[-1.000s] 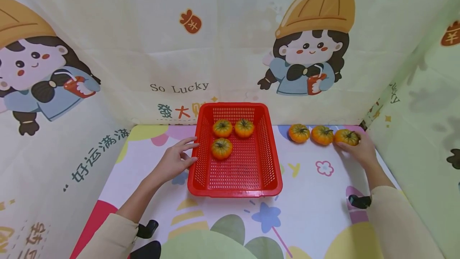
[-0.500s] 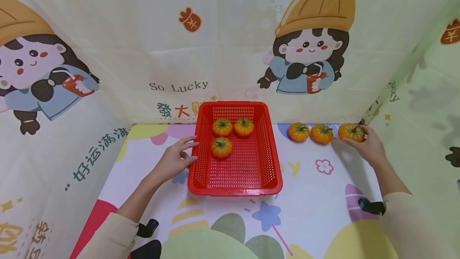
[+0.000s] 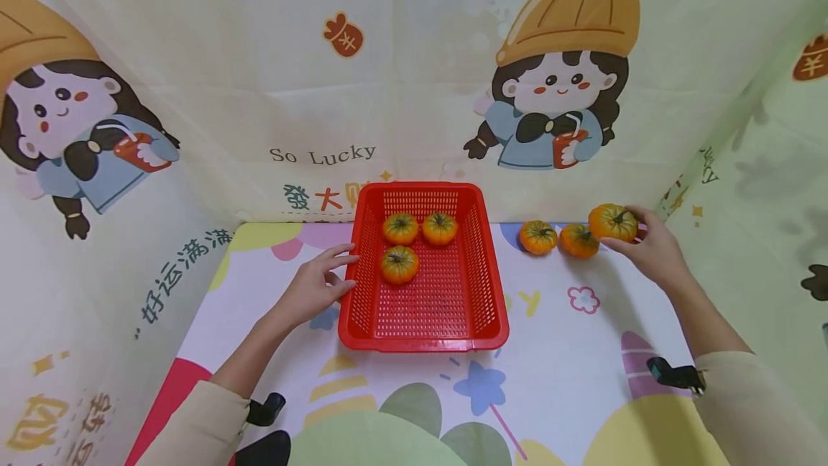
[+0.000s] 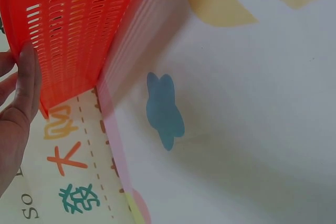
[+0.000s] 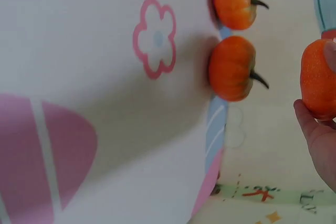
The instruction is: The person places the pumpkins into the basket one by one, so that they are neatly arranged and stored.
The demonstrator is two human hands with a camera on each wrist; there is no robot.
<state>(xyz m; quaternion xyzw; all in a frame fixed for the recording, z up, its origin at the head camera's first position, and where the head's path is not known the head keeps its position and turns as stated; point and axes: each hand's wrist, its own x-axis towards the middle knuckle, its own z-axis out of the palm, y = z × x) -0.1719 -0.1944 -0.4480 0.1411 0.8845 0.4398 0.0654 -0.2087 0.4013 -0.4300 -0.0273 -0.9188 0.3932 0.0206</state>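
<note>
My right hand (image 3: 653,247) grips a small orange pumpkin (image 3: 612,223) between thumb and fingers, holding it up off the table. In the right wrist view this pumpkin (image 5: 317,80) is at the right edge, partly cut off. Two more pumpkins, one nearer (image 3: 579,241) and one farther left (image 3: 538,237), sit in a row on the table. My left hand (image 3: 315,288) touches the left rim of a red plastic basket (image 3: 423,345), its fingers fairly straight. Inside the basket are three pumpkins (image 3: 399,265), grouped toward the back left. The left wrist view shows fingers (image 4: 26,80) against the basket's outer wall.
A printed cloth covers the table (image 3: 550,351). Printed fabric walls rise behind (image 3: 427,113) and at both sides, the right one (image 3: 763,236) close to my right hand.
My right hand first shifted the end pumpkin slightly right, away from its neighbour, then lifted it up and leftward. The left hand and basket have stayed put.
</note>
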